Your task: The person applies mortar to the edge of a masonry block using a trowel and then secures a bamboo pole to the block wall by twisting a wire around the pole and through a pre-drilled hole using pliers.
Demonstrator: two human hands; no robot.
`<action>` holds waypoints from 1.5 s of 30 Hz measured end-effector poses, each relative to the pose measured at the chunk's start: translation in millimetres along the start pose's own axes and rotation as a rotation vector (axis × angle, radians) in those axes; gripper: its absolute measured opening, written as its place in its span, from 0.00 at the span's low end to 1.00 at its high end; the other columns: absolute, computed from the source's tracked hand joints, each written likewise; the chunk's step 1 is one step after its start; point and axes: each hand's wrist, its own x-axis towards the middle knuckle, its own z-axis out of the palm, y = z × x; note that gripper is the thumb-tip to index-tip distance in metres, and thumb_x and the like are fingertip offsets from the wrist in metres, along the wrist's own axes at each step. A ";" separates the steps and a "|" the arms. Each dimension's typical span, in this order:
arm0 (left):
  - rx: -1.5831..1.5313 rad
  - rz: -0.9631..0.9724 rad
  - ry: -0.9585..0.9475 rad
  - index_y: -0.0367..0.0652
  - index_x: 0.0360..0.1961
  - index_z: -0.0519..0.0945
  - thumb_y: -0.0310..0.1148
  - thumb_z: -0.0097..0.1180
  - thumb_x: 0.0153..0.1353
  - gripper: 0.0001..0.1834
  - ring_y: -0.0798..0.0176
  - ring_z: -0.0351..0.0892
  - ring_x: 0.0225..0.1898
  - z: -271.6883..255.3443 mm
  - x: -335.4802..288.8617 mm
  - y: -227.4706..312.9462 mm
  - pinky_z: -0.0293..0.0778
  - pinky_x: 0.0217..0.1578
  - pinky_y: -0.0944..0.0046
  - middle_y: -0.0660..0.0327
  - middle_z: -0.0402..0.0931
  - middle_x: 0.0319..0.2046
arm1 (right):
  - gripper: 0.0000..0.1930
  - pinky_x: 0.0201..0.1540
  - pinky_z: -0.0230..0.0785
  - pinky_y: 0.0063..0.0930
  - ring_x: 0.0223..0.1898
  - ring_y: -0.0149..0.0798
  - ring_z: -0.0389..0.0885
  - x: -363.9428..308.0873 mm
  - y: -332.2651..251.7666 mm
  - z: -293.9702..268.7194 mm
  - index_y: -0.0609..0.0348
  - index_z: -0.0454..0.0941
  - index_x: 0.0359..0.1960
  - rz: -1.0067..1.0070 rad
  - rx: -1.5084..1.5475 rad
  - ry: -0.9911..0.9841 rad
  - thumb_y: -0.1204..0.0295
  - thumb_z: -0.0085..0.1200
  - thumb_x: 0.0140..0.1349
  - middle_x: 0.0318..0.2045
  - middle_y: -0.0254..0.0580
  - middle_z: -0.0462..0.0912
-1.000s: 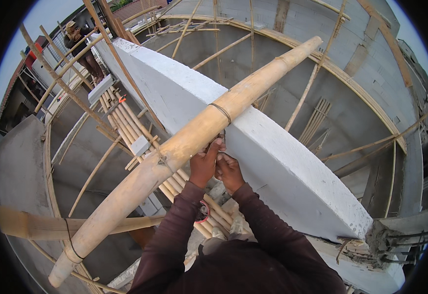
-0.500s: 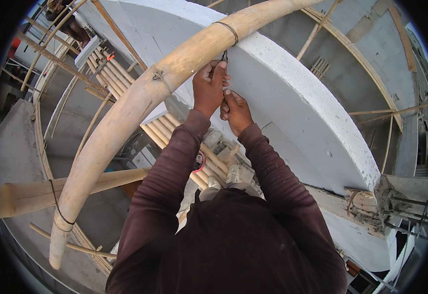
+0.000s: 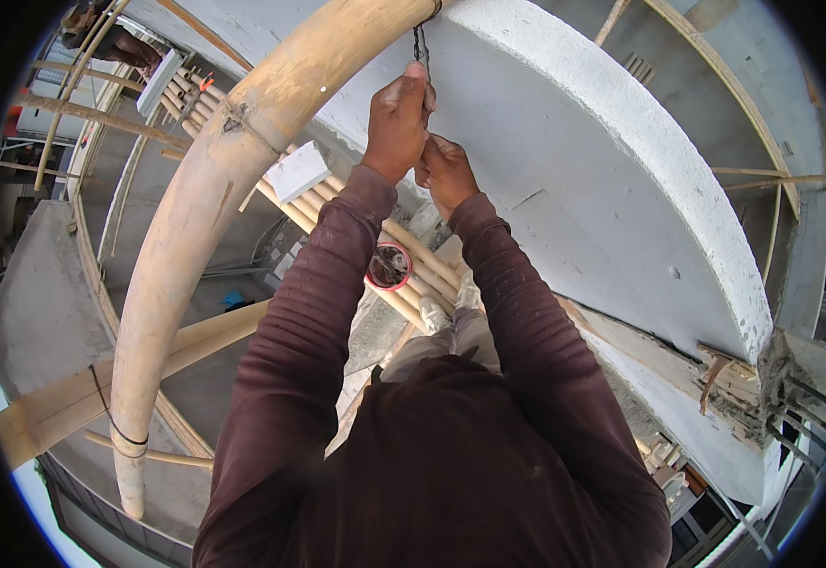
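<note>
A thick bamboo pole (image 3: 206, 170) curves across the upper left. From its upper end hangs a dark twisted cord (image 3: 420, 45), looped round the pole. My left hand (image 3: 397, 125) is closed on this cord, with thumb and fingers pinched just below the pole. Right beneath it and touching it, my right hand (image 3: 448, 173) is also closed; whatever lies between its fingers is hidden. Both hands are in front of a pale grey wall panel (image 3: 564, 180) with a rough white curved top edge.
Beneath my arms lies a platform of bamboo poles (image 3: 422, 248), bearing a red-rimmed bucket (image 3: 389, 265) and a white block (image 3: 297, 170). A wide bamboo beam (image 3: 53, 412) crosses at left. Steel bars (image 3: 796, 421) jut out at right. Another person (image 3: 119, 43) stands far left.
The view has shifted, showing more of the platform and bucket. Both hands stay together on the cord, and more of it now shows between the pole and my left hand.
</note>
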 end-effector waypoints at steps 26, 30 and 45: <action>0.109 0.342 0.084 0.44 0.18 0.66 0.55 0.39 0.73 0.31 0.74 0.55 0.21 12.6 14.6 -23.4 0.54 0.23 0.69 0.71 0.59 0.16 | 0.20 0.36 0.75 0.37 0.28 0.44 0.84 -418.6 221.2 -211.8 0.64 0.83 0.30 0.913 -1.037 0.548 0.55 0.59 0.58 0.27 0.49 0.85; 0.130 0.316 0.111 0.43 0.19 0.68 0.56 0.38 0.73 0.31 0.75 0.57 0.21 5.1 10.8 -27.2 0.55 0.23 0.70 0.71 0.60 0.17 | 0.22 0.51 0.73 0.37 0.46 0.50 0.83 -294.7 209.1 -175.0 0.61 0.82 0.43 0.723 -1.030 0.453 0.55 0.58 0.57 0.41 0.54 0.85; 0.036 0.087 0.308 0.34 0.55 0.71 0.58 0.31 0.73 0.34 0.63 0.75 0.48 -58.3 -84.0 -173.9 0.69 0.51 0.63 0.54 0.76 0.44 | 0.21 0.50 0.72 0.40 0.45 0.53 0.82 -287.6 315.2 -293.3 0.64 0.82 0.39 0.579 -1.310 0.395 0.55 0.56 0.58 0.39 0.56 0.84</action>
